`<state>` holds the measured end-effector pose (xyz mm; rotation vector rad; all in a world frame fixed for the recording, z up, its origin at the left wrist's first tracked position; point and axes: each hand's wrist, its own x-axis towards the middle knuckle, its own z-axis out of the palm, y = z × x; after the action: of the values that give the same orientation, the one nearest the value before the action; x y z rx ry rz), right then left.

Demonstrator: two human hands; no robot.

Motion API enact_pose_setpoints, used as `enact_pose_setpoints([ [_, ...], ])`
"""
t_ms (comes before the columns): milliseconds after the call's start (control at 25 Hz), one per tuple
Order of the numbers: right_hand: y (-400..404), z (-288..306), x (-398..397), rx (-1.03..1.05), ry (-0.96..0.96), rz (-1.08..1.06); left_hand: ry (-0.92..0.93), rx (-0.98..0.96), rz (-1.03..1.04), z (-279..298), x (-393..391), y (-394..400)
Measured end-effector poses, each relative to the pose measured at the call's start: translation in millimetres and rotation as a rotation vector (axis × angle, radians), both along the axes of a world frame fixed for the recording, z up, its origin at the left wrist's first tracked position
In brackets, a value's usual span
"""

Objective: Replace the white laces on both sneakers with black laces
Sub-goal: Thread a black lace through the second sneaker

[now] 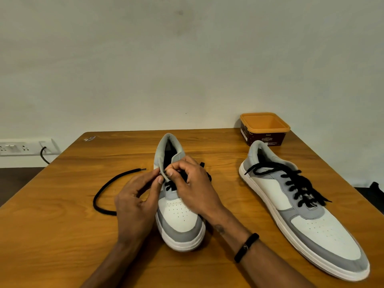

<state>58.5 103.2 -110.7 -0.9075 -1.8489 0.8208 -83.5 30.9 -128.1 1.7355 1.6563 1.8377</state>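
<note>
Centre sneaker (pixel 178 217) partly black-laced, loose black lace (pixel 104 188) trailing left, right sneaker (pixel 301 208) fully black-laced

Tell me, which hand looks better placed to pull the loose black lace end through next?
Probably the left hand. The loose lace trails across the table on that side of the middle sneaker, while the right hand is busy pinching lace at the eyelets.

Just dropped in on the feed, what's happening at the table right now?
A person is lacing the centre sneaker with a black lace. Both hands work at its upper eyelets: the right hand pinches the lace end there, and the left hand steadies the side of the shoe. The lace's free end trails in a loop on the wooden table. The right-side sneaker already carries black laces. An orange-rimmed tub sits behind it.
</note>
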Motion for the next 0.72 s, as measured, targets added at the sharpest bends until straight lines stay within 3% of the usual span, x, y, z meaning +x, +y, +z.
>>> enact_pose_setpoints([
  [240,1.7,2.4,3.4,-0.103,0.072,0.056,-0.093,-0.019,-0.021,1.8,0.5,0.3],
  [440,1.1,0.7,1.2,-0.008,-0.031,0.003,-0.073,-0.024,-0.017,0.7,-0.3,2.2],
  [720,1.7,3.0,3.4,-0.021,0.019,0.007,-0.069,-0.028,-0.024,1.9,0.8,2.0],
])
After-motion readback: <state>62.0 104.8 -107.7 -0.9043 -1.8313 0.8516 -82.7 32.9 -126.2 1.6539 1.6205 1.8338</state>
